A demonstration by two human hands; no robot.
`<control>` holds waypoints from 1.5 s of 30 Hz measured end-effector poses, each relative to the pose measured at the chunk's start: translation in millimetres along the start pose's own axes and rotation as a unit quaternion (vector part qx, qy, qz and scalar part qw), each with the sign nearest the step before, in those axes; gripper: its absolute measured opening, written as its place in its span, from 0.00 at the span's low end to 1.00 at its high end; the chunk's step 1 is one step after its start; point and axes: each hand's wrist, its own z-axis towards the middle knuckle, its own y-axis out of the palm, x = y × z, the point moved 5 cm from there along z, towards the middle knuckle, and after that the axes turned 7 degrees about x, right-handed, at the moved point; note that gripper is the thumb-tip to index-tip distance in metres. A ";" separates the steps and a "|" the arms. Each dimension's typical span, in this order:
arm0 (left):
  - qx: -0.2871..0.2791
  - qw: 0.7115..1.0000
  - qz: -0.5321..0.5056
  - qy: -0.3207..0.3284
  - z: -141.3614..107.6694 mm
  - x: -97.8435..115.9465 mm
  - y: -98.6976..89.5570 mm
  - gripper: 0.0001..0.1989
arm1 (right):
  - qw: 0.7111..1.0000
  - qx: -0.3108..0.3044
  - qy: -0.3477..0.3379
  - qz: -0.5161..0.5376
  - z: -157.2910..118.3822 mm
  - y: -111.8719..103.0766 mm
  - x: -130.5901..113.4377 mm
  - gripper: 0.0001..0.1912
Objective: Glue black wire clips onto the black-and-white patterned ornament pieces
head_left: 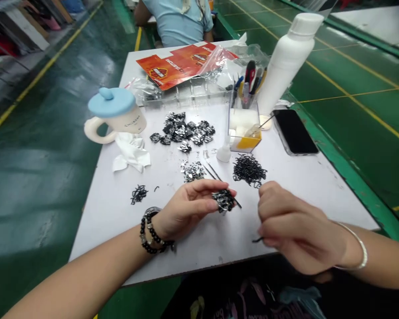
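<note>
The left hand (186, 204) is positioned above the front half of the bench (213, 243); its fingers grip a black-and-silver part (224, 200), with the thumb on the near side. The right hand (295, 226) is located to the right of this part, apart from it; its fingers are curled closed on a thin black strip (257, 240), one end of which projects to the left. A pile of black strips (248, 169) lies on the bench just beyond the right hand. Loose silver pieces (193, 172) lie beyond the left hand, near two thin dark rods (214, 170) that this hand partly hides. A heap of similar parts (177, 128) lies farther back. A smaller group of strips (138, 194) lies to the left. A lidded mug (129, 124) stands at the left; a clear tool holder (249, 142) and a phone (295, 132) are at the right
</note>
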 end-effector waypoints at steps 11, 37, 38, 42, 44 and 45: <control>0.006 1.000 0.004 -0.029 -0.2 -6.8 -2.2 0.14 | 0.986 0.078 0.138 0.045 -1.5 8.1 27.5 0.06; 0.045 0.997 -0.044 -0.053 2.0 -13.8 -3.0 0.12 | 0.971 0.099 0.213 0.044 -12.6 18.1 47.0 0.04; 0.045 0.997 -0.045 -0.052 2.2 -13.8 -3.1 0.12 | 0.968 0.098 0.226 0.046 -12.9 18.2 47.8 0.04; 0.045 0.997 -0.048 -0.045 2.2 -14.1 -3.1 0.12 | 0.962 0.092 0.251 0.053 -13.3 18.9 48.8 0.06; 0.046 0.997 -0.046 -0.043 1.8 -14.4 -3.3 0.12 | 0.964 0.093 0.245 0.050 -13.0 18.7 48.2 0.06; 0.047 0.997 -0.044 -0.043 1.7 -14.5 -3.6 0.12 | 0.965 0.095 0.241 0.048 -12.9 18.6 48.0 0.05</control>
